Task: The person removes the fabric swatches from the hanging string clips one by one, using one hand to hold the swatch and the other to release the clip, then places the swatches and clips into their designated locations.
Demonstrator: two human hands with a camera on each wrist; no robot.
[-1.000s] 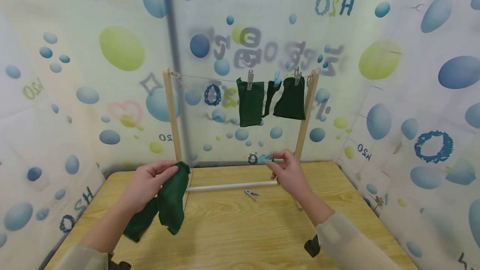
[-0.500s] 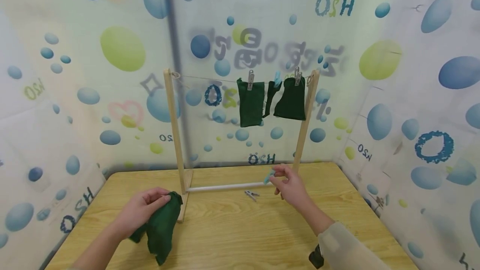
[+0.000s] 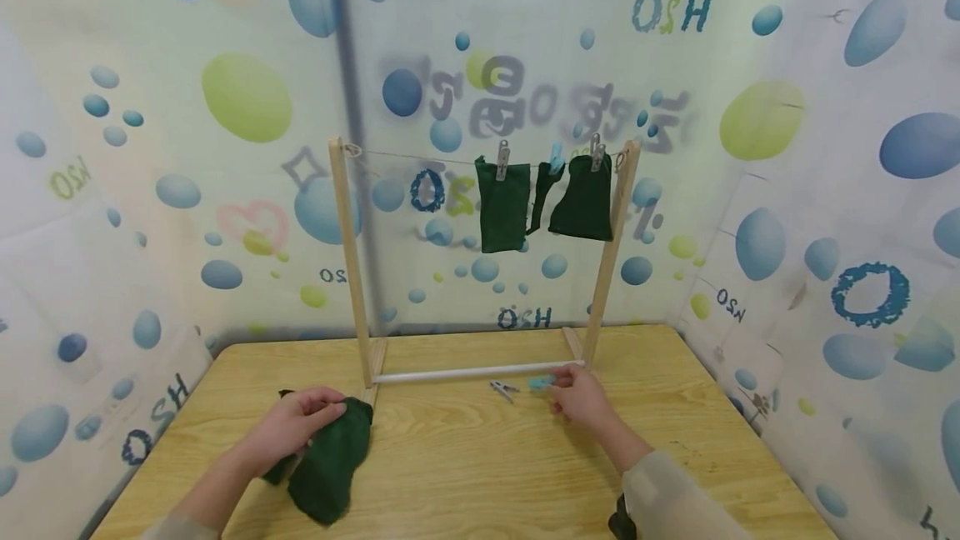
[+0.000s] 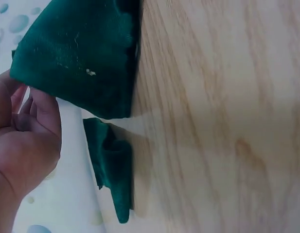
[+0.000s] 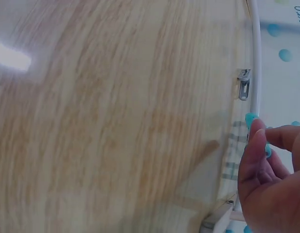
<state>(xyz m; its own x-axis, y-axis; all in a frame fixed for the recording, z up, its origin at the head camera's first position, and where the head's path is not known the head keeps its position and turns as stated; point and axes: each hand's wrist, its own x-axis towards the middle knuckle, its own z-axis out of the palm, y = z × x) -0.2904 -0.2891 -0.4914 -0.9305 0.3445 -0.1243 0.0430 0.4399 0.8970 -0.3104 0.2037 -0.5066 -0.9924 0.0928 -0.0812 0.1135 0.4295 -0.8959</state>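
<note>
My left hand (image 3: 288, 427) pinches the edge of a dark green cloth piece (image 3: 333, 461) at the table's left; the cloth hangs down from the fingertips. A smaller green cloth piece (image 4: 110, 160) lies on the table beside it, mostly hidden behind the hand in the head view. My right hand (image 3: 583, 398) pinches a light blue clothespin (image 3: 539, 382) between thumb and fingers, low over the table by the rack's right foot. Just left of it lies a grey metal clothespin (image 3: 504, 391), also seen in the right wrist view.
A wooden rack stands at the back, with a left post (image 3: 349, 265), a right post (image 3: 609, 273) and a white bottom rod (image 3: 472, 372). From its string hang a green rectangular cloth (image 3: 504, 211), a narrow strip (image 3: 542, 198) and another green piece (image 3: 583, 202), all clipped.
Both hands have come down toward the table. The left hand has lowered the green cloth, and the right hand has brought the blue clothespin down beside the grey one.
</note>
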